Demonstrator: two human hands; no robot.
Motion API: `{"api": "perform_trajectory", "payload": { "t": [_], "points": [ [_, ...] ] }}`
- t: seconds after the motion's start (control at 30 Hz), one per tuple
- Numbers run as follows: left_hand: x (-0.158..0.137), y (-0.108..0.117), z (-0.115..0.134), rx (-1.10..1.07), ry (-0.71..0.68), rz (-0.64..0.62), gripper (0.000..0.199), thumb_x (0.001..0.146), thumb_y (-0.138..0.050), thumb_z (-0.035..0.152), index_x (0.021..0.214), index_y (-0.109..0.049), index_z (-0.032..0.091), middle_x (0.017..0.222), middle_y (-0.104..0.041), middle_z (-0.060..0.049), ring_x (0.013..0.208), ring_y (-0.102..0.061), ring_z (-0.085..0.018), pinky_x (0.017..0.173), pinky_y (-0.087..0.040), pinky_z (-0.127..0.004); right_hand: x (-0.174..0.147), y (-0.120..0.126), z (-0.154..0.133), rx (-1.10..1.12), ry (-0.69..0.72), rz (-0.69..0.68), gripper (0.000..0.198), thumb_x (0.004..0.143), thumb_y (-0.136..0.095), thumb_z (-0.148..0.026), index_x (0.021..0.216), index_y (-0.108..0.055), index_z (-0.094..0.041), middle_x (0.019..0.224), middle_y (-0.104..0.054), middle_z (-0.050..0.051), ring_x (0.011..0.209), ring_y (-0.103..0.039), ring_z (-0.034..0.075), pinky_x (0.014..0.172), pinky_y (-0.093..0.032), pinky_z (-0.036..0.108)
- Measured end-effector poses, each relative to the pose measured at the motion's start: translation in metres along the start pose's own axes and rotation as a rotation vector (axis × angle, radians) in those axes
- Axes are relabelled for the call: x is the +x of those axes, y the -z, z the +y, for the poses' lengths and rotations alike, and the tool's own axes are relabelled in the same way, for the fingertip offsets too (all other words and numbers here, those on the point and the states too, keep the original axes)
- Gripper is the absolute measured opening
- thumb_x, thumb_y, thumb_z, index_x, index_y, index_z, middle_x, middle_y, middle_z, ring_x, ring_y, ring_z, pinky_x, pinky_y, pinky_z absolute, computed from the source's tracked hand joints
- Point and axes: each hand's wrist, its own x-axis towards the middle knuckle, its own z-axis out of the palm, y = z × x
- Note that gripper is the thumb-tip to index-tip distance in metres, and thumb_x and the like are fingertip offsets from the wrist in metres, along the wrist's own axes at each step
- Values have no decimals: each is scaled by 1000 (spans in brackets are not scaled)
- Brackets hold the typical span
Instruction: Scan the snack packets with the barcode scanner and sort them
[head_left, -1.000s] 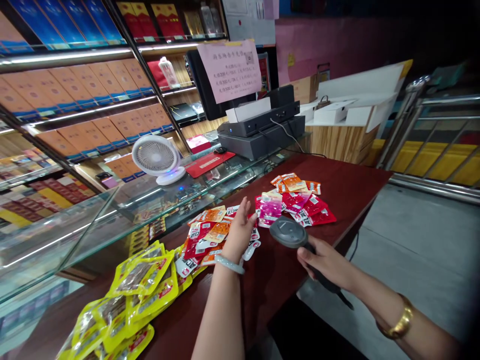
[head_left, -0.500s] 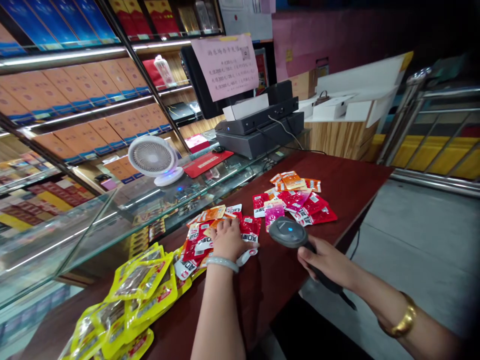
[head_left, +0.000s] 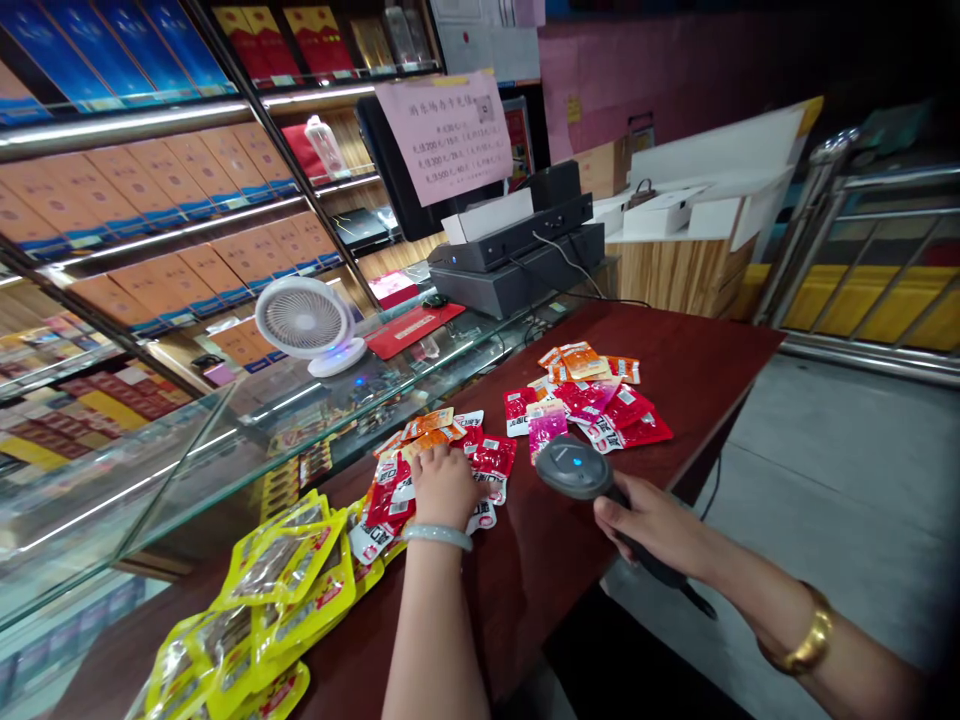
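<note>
My left hand (head_left: 445, 485), with a pale bangle at the wrist, lies palm down over a heap of red, white and orange snack packets (head_left: 495, 455). Its thumb stretches out to the right, apart from the fingers, and the palm side is hidden. My right hand (head_left: 651, 515) is wrapped round the handle of a dark grey barcode scanner (head_left: 576, 466), its head lit by a small blue light. Just beyond the scanner lies a second heap of red, pink and orange packets (head_left: 634, 415). Yellow-edged clear snack packs (head_left: 300, 590) are piled to the left.
Everything lies on a dark red tabletop (head_left: 697, 345). Along its far side runs a glass display counter (head_left: 187, 465) carrying a white fan (head_left: 304, 318) and a red mat (head_left: 415, 330). A monitor with a pink sign (head_left: 448, 135) and a metal railing (head_left: 806, 235) stand farther back.
My left hand has drawn back slightly toward me and left over the packets, uncovering more of the orange ones. The scanner in my right hand has barely moved.
</note>
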Motion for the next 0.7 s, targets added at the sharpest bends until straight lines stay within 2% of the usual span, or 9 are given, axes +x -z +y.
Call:
{"api": "perform_trajectory", "payload": {
  "t": [0.1,0.27,0.37,0.5,0.6,0.7],
  "points": [
    [0,1,6,-26,-41,-3,42,80,-63,55,98,-69,18,120,-65,-17,120,-53,-37,105,-32,-49,1,0,0,-15,6,-5,64,77,-50,-85,88,-47,-22,58,-48,-7,42,-47,11,45,-40,24],
    [6,1,14,-160,-37,-24,34,84,-63,43,109,-59,19,108,-71,-11,110,-62,-30,93,-39,-42,8,-1,0,-27,10,-1,62,79,-51,-83,88,-47,-21,57,-49,-6,42,-48,11,42,-39,23],
    [8,0,12,-168,-40,-47,34,86,-63,40,111,-54,18,99,-73,-10,103,-67,-29,93,-37,-41,10,-1,-3,5,12,7,61,80,-51,-82,87,-46,-22,58,-48,-7,41,-48,10,40,-40,22],
    [8,-1,5,-225,-32,-51,35,83,-68,38,107,-52,19,99,-73,-10,102,-68,-28,87,-39,-35,10,0,-7,38,43,3,59,82,-51,-80,88,-46,-21,57,-46,-8,40,-47,9,41,-41,22],
    [12,-5,6,-410,38,-10,33,81,-70,35,105,-52,20,99,-73,-9,94,-69,-25,78,-43,-31,10,2,-4,47,49,10,60,81,-50,-81,85,-46,-22,57,-47,-8,40,-47,9,42,-40,22],
    [20,-15,15,-681,36,74,35,85,-67,34,113,-52,20,106,-72,-10,94,-69,-22,80,-47,-31,9,3,1,59,24,7,60,80,-50,-82,84,-45,-22,56,-47,-8,40,-46,9,42,-39,22]
  ]
}}
